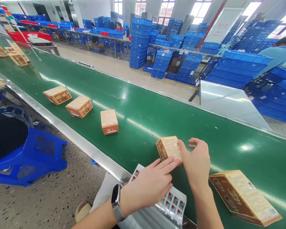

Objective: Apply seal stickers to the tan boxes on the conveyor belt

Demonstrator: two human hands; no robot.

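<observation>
A small brown and cream carton (171, 147) with printed sides sits on the green conveyor belt in front of me. My left hand (149, 184), with a watch on its wrist, reaches across with fingers stretched out, their tips on the carton's near edge. The thumb of my right hand (197, 160) touches the carton's right end; its other fingers are apart in the air. Beneath my left hand lies a sheet of stickers (173, 201) with rows of small red and dark prints, partly covered by the hand. Whether a sticker is between my fingers is hidden.
To the right on the belt lies a larger-looking carton (244, 195). Leftward stand a carton (109, 121), another carton (79, 107) and a third carton (57, 94), with several farther off. A blue stool (40, 156) with a seated person is at left. Blue crates (140, 43) stack beyond the belt.
</observation>
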